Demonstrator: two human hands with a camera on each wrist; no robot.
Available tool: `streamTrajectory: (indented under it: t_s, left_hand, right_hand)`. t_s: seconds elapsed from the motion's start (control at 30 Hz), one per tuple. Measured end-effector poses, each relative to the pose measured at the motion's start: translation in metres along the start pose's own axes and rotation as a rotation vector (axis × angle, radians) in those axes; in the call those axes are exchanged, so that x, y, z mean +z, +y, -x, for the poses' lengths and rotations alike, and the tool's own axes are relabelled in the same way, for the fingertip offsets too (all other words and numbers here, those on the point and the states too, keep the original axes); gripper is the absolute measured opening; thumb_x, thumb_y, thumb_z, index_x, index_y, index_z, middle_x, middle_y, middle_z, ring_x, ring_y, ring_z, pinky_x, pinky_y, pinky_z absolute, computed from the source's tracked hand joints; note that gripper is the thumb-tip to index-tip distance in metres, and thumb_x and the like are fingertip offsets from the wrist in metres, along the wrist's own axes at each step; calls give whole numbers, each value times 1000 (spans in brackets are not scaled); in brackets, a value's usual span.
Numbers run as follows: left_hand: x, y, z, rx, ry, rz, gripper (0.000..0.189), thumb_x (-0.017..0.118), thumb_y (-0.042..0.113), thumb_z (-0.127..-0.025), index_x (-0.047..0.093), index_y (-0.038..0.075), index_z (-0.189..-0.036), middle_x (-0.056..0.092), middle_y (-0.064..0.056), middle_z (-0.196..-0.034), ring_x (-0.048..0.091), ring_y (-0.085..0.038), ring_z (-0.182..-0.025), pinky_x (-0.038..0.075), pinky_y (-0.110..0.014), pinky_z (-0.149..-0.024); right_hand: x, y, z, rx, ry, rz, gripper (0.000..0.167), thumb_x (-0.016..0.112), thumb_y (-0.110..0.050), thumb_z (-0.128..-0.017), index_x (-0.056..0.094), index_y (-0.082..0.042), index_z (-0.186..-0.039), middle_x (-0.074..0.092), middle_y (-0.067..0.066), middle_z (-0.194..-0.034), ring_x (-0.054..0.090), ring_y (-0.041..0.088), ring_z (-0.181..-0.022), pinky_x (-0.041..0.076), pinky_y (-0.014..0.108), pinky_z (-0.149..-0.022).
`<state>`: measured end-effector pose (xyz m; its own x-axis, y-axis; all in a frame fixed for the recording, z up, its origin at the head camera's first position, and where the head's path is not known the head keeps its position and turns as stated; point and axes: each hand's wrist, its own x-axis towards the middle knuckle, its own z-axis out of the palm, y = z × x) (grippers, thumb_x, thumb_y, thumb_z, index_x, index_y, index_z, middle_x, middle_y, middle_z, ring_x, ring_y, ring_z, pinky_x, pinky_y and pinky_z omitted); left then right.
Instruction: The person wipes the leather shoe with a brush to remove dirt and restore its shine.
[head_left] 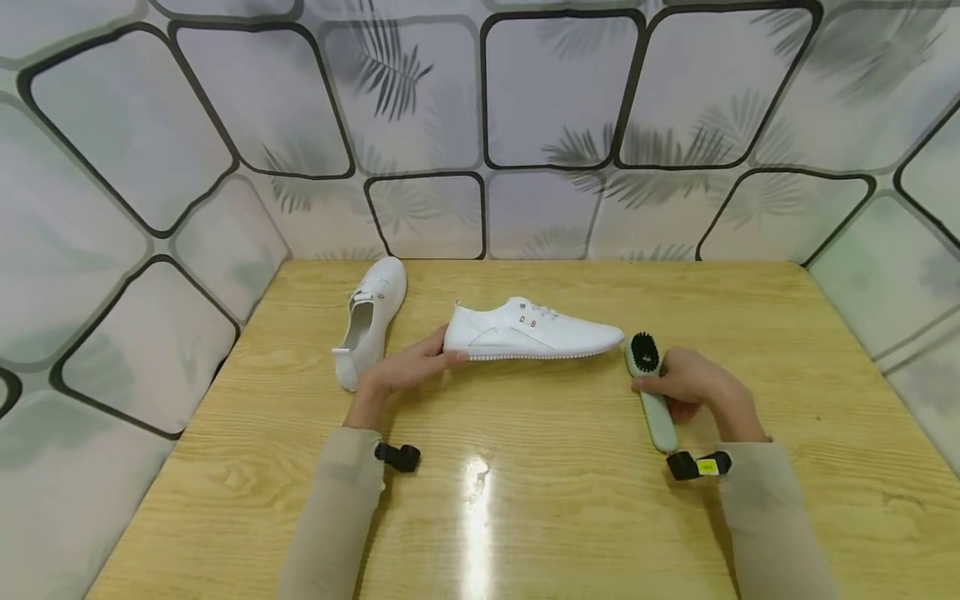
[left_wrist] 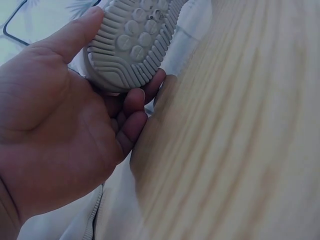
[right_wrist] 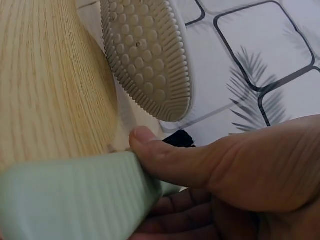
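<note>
A white lace-up shoe is held by its heel in my left hand, toe pointing right. In the left wrist view the thumb and fingers of the left hand grip the heel, and the ridged, studded sole faces the camera. My right hand holds a pale green brush by its handle, thumb across it. The brush's black bristles face up, close to the shoe's toe. In the right wrist view the handle fills the lower left and hides part of the fingers.
A second white shoe stands at the back left of the wooden table, just behind the left hand. Patterned walls rise along the table's back and sides. Each wrist wears a black camera strap.
</note>
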<state>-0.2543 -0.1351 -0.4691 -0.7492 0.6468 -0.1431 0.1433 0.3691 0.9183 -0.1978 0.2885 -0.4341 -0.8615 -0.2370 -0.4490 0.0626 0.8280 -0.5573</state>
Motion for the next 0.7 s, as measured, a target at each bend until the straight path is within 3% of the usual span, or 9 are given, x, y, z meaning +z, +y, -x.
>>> streamTrajectory:
  t_s: [0.23,0.43,0.57,0.7]
  left_hand:
    - [-1,-4,-2,9,-2,9,77,51,35,-105,2,14,-160,9,-4,-166,9,-16,-150,12,-41,-121]
    - [-3,-8,-2,37,0,24,74,50,32,-105,3,12,-160,11,-6,-165,10,-19,-150,13,-43,-121]
    - [-2,-7,-1,16,-4,22,75,49,34,-105,2,12,-160,8,-4,-166,7,-17,-150,11,-41,-121]
    - [-1,-4,-1,-31,7,1,79,44,44,-105,-4,13,-159,-1,-4,-166,0,-17,-151,7,-42,-122]
  right_hand:
    - [0,10,-7,-46,-53,-34,45,62,-35,-99,63,-3,-67,57,4,-51,55,13,-44,51,32,-48]
    - [-2,21,-14,-73,-51,-101,43,62,-37,-99,59,-5,-70,55,3,-51,53,13,-43,50,32,-47]
    - [-12,29,-6,-68,25,-170,41,58,-36,-101,51,-3,-78,55,4,-61,56,16,-50,53,35,-52]
    - [-22,17,6,-115,155,-327,42,51,-36,-104,46,6,-102,65,11,-77,66,23,-63,57,39,-60]
